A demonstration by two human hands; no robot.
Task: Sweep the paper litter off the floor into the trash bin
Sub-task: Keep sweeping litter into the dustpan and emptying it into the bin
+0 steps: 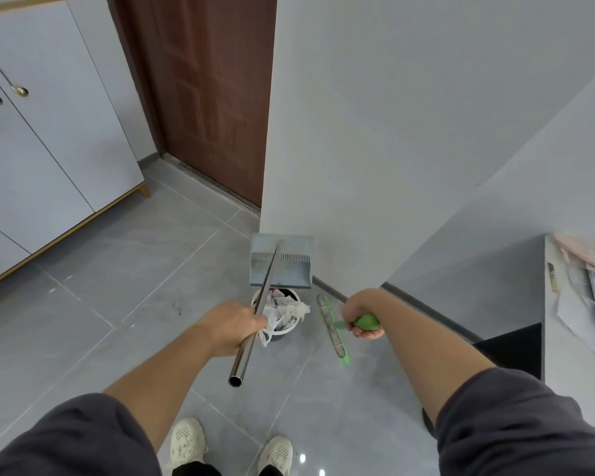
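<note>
My left hand (232,326) grips the steel handle (251,333) of a grey dustpan (291,269), which is lifted and tipped above a small white trash bin (284,329). Crumpled white paper (289,310) fills the bin and pokes over its rim. My right hand (363,319) holds the green grip (366,321) of a broom, whose green and grey head (334,333) rests on the floor just right of the bin. The bin stands at the foot of a white wall corner.
A white cabinet (42,149) with gold legs stands at the left, and a brown door (207,91) lies behind. A counter (577,338) with papers is at the right, next to a black object (512,352). My feet (231,448) are on grey floor tiles.
</note>
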